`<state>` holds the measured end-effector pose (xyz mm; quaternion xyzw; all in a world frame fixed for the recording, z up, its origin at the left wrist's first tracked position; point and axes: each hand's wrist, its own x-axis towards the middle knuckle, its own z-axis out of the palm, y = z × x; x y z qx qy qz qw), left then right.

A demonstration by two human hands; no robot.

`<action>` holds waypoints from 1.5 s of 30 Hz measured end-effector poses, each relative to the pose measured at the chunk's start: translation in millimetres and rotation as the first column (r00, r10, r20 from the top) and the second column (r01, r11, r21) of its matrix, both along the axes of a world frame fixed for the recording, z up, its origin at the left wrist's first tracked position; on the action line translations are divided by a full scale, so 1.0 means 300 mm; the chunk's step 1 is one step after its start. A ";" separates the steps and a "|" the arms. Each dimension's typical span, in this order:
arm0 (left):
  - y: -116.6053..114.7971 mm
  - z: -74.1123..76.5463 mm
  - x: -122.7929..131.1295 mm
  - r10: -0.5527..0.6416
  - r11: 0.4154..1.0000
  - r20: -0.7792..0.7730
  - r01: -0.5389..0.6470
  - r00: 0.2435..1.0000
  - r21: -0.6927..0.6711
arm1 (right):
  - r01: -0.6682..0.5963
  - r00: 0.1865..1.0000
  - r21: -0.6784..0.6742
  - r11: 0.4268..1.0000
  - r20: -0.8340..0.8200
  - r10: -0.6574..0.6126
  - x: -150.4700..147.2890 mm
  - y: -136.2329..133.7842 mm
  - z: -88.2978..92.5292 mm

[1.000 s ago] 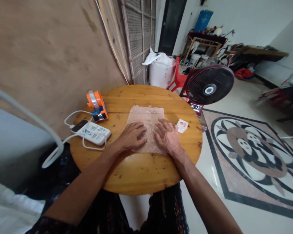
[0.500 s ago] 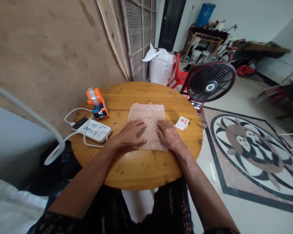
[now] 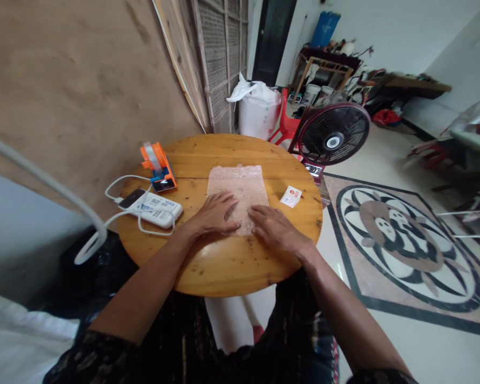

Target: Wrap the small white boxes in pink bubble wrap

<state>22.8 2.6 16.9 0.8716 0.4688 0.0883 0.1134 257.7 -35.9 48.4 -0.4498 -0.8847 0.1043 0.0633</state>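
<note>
In the head view, a translucent bubble-wrap sheet (image 3: 242,178) lies flat near the middle of the round wooden surface (image 3: 224,274). The left hand (image 3: 217,213) rests on its left side, fingers spread, its grip released. The right hand (image 3: 275,230) lies palm-down over its near right corner, fingers extended, its grip likewise released. A small white card (image 3: 291,196) with a red mark lies beyond the right hand, apart from the sheet. To the left sit a white power bank (image 3: 158,212) with a looped white cable (image 3: 149,233) and an orange-and-blue tape dispenser (image 3: 168,175).
</note>
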 end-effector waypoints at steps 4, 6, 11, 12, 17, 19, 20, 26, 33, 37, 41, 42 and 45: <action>0.003 -0.002 -0.004 -0.015 1.000 -0.004 0.015 1.000 0.002 | 0.123 0.992 0.030 0.992 -0.019 -0.123 0.085 -0.063 -0.066; 0.004 -0.004 -0.007 -0.024 1.000 -0.002 0.024 1.000 0.004 | 0.168 0.985 0.074 0.983 -0.055 -0.164 0.128 -0.093 -0.094; 0.006 -0.014 -0.011 -0.024 1.000 -0.001 0.024 1.000 0.001 | 0.204 0.948 0.163 0.965 -0.278 -0.154 0.213 -0.138 -0.098; 0.008 -0.016 -0.010 -0.025 1.000 -0.003 0.025 1.000 0.013 | 0.236 0.924 0.179 0.955 -0.346 -0.163 0.232 -0.134 -0.089; 0.015 -0.021 -0.002 -0.020 0.999 0.016 0.020 1.000 0.031 | 0.453 0.818 0.250 0.856 -0.498 -0.287 0.328 -0.030 -0.045; 0.013 -0.016 0.000 -0.027 0.999 0.036 0.026 0.999 0.027 | 0.488 0.814 0.250 0.836 -0.477 -0.332 0.339 0.036 -0.040; 0.011 -0.013 0.001 -0.028 0.999 0.044 0.026 0.999 0.023 | 0.495 0.815 0.243 0.834 -0.461 -0.350 0.336 0.068 -0.043; 0.003 0.000 -0.001 -0.024 1.000 0.090 0.024 0.996 0.009 | 0.584 0.754 0.028 0.811 -0.390 -0.529 0.296 0.171 -0.070; -0.002 0.012 0.003 0.002 1.000 0.172 -0.002 0.985 0.000 | 0.320 0.427 -0.188 0.929 -0.847 -0.318 0.159 0.155 0.046; -0.004 0.021 0.005 0.027 1.000 0.229 -0.025 0.973 -0.008 | 0.050 0.438 -0.204 0.978 -0.875 -0.205 -0.026 0.158 0.070; 0.003 0.017 0.005 0.039 0.999 0.324 -0.026 0.945 -0.044 | -0.058 0.454 -0.312 0.948 -0.854 -0.254 -0.119 0.186 0.006; 0.005 0.015 0.004 0.037 0.999 0.343 -0.021 0.939 -0.050 | -0.055 0.462 -0.337 0.940 -0.843 -0.275 -0.123 0.194 -0.016; 0.010 0.009 -0.001 0.057 0.996 0.352 -0.030 0.934 -0.081 | -0.034 0.485 -0.377 0.926 -0.816 -0.315 -0.117 0.214 -0.080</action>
